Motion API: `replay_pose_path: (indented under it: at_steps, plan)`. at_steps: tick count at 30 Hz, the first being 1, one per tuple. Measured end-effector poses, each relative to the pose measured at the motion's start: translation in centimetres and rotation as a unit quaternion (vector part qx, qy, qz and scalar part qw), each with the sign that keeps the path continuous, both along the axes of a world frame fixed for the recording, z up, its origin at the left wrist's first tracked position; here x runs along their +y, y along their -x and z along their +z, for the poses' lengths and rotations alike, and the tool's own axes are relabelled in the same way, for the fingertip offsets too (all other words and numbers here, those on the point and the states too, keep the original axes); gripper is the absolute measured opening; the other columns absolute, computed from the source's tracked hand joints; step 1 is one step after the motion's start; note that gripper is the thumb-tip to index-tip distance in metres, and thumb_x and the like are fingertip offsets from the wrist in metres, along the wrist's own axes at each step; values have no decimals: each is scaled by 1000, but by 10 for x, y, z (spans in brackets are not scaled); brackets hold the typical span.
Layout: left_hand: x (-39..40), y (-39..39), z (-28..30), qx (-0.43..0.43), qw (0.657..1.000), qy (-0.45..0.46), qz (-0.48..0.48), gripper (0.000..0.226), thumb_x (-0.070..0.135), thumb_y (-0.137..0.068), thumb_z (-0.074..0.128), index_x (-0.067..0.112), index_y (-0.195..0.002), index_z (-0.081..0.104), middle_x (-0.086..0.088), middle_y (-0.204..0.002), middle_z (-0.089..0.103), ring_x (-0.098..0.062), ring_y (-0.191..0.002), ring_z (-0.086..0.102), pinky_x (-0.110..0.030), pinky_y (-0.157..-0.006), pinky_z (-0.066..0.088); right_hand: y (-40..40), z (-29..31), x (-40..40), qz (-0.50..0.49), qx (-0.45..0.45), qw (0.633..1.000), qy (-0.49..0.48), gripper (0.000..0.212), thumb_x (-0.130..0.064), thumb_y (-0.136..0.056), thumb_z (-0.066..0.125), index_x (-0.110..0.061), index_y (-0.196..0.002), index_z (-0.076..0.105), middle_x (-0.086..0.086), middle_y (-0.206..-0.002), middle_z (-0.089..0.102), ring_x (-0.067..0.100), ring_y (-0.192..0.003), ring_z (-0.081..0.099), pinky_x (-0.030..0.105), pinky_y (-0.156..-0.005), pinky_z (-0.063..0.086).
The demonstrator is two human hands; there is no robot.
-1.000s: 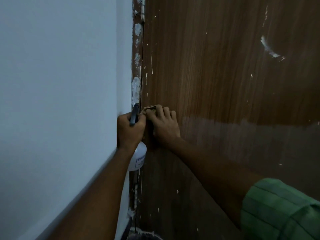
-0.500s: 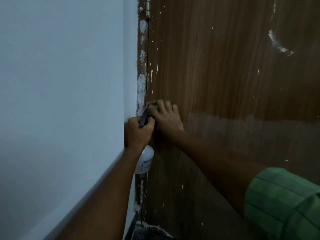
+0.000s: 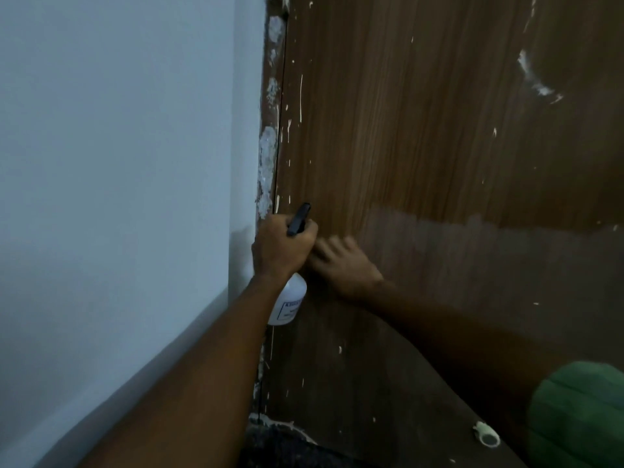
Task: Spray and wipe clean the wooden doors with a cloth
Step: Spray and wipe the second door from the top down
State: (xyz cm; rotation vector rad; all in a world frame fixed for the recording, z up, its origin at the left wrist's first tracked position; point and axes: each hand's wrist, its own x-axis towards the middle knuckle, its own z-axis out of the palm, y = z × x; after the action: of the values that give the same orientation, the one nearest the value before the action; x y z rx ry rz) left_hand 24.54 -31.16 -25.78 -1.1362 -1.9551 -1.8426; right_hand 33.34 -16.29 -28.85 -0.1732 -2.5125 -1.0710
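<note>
The brown wooden door (image 3: 422, 130) fills the right side, flecked with white paint; its lower part looks duller below a faint line. My left hand (image 3: 280, 251) grips a white spray bottle (image 3: 288, 305) by the neck, and the black nozzle (image 3: 299, 219) points up at the door's left edge. My right hand (image 3: 344, 265) is blurred and lies with its fingers flat against the door, just right of the left hand. No cloth shows under it.
A pale wall (image 3: 118, 163) stands on the left and meets the paint-crusted door frame (image 3: 268, 157). A small roll of tape (image 3: 486, 437) lies low on the right near my green sleeve (image 3: 580, 417). Dark floor (image 3: 277, 444) shows at the bottom.
My right hand slid down and to the right from the door's edge. The bit of cloth seen at its fingertips is out of sight. The left hand with the bottle now overlaps its fingertips.
</note>
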Motion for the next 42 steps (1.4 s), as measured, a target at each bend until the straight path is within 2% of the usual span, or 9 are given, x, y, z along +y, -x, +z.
replay_pose_path:
  at_steps: [2, 3, 7, 10, 17, 23, 31, 38, 42]
  plan:
    - [6, -3, -3, 10, 1000, 5, -15, 31, 32, -98, 69, 13, -74, 69, -12, -69, 71, -33, -63, 69, -54, -68, 62, -11, -13, 9, 10, -191, 977, -96, 64, -34, -95, 63, -26, -154, 39, 13, -160, 30, 35, -140, 36, 50, -110, 35]
    - [7, -5, -2, 17, 1000, 6, -22, 31, 32, -98, 68, 13, -74, 69, -12, -68, 70, -33, -62, 69, -54, -67, 62, -13, -8, 14, 16, -181, 977, -109, 62, -34, -96, 63, -27, -153, 41, 13, -160, 30, 34, -139, 36, 50, -109, 35]
    - [14, -9, -2, 34, 997, 10, -73, 29, 35, -99, 67, 18, -75, 67, -10, -68, 69, -31, -62, 68, -50, -65, 63, -9, 45, 12, -15, 210, 976, 53, 65, -44, -90, 69, -27, -149, 45, 13, -154, 36, 35, -132, 38, 50, -105, 36]
    - [22, -18, -8, 15, 996, 4, -87, 31, 36, -100, 67, 18, -76, 67, -10, -67, 68, -31, -63, 68, -44, -64, 60, -11, 49, 9, -11, 339, 936, 95, 72, -46, -85, 70, -25, -149, 43, 15, -149, 35, 36, -128, 39, 48, -100, 37]
    - [50, -38, -14, -9, 999, -22, -47, 33, 35, -99, 67, 12, -76, 72, -7, -66, 71, -24, -61, 70, -49, -65, 61, -43, -59, 46, 52, 121, 991, -14, 73, -41, -88, 73, -20, -152, 47, 16, -152, 45, 37, -131, 45, 51, -100, 41]
    - [62, -37, -11, 9, 998, -40, -50, 35, 43, -95, 66, 12, -80, 73, -10, -70, 73, -30, -60, 70, -56, -56, 60, -56, 28, 36, 5, 424, 900, 104, 58, -23, -90, 54, -24, -148, 51, 17, -145, 45, 36, -126, 40, 48, -98, 38]
    - [73, -57, -10, 74, 995, -26, -54, 41, 46, -92, 59, 9, -78, 71, -11, -68, 70, -29, -58, 68, -54, -55, 58, -75, -106, 67, 33, 207, 977, -35, 70, -39, -85, 78, -20, -148, 53, 18, -147, 44, 38, -127, 47, 54, -98, 48]
    - [77, -67, -13, 107, 989, 22, -101, 32, 35, -100, 64, 6, -87, 69, -18, -74, 70, -37, -60, 67, -59, -55, 57, -101, 37, 63, -21, 420, 903, 84, 65, -47, -91, 48, -23, -152, 44, 18, -150, 39, 39, -132, 38, 51, -105, 38]
    - [72, -80, -11, 111, 986, 36, -122, 41, 43, -93, 60, 4, -83, 69, -19, -71, 69, -39, -58, 66, -59, -53, 57, -129, -47, 75, -1, 320, 946, 55, 78, -53, -86, 68, -23, -154, 46, 19, -153, 38, 41, -134, 36, 59, -109, 36]
